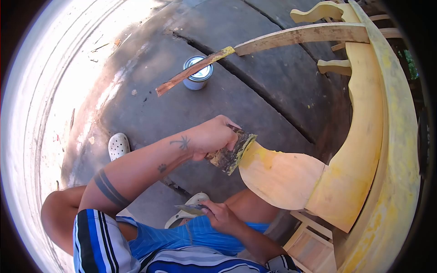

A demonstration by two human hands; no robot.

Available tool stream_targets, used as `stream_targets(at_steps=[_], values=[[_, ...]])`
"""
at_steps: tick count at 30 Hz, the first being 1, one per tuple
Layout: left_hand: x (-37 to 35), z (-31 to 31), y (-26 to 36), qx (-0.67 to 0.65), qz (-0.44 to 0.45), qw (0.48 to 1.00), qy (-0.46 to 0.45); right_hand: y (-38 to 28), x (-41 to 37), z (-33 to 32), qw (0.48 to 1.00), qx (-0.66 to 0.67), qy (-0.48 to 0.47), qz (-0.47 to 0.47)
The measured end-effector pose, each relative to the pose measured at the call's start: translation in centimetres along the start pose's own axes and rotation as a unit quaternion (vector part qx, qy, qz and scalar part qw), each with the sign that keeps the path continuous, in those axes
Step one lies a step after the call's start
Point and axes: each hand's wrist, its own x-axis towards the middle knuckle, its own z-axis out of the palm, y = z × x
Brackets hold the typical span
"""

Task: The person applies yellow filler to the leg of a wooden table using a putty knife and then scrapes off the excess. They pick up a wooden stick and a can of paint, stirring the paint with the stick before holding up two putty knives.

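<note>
My left hand (218,136) is closed around a dark, crusted scraper (234,152) with yellow-green paste along its edge. That edge meets the rounded end of a pale wooden piece (282,177), where yellow smears show. Lower down, my right hand (221,217) rests near my lap and grips a thin flat blade (192,209), apart from the wood. The rounded piece adjoins a curved, yellow-stained wooden frame (359,159) on the right.
A metal can (198,75) stands on the grey floor with a wooden stick (191,73) lying across its top. A curved slat (300,37) reaches from the frame toward the stick. Another wooden piece (312,248) is at the lower right. Dark gaps cross the floor.
</note>
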Motion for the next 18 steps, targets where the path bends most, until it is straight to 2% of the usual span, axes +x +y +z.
stream_targets(at_steps=[4, 7, 10, 13, 14, 16, 18], values=[[-2.1, 1.4, 2.5, 0.049, -0.007, 0.997, -0.067, -0.1, -0.4, 0.4, 1.0, -0.006, 0.004, -0.012], [-4.5, 4.0, 3.6, 0.173, 0.061, 0.982, -0.056, -0.5, 0.0, 0.0, 1.0, -0.016, -0.01, 0.01], [-6.8, 4.3, 3.9, 0.171, 0.134, 0.972, -0.084, -0.4, 0.8, -0.2, 0.999, -0.016, -0.025, 0.022], [-5.9, 1.7, 3.6, 0.104, 0.008, 0.994, 0.01, -0.2, 1.4, -0.5, 1.0, -0.006, -0.019, -0.002], [-4.8, 1.5, 2.3, 0.117, -0.012, 0.993, 0.012, -0.2, 1.4, -0.5, 1.0, -0.01, -0.024, -0.003], [-4.2, 3.1, 0.8, 0.221, 0.105, 0.969, 0.036, -0.1, 1.6, -0.4, 0.999, -0.014, -0.036, -0.011], [-4.8, 5.2, -0.1, 0.315, 0.198, 0.927, 0.05, 0.5, 1.5, -0.2, 0.995, -0.052, 0.011, -0.089]])
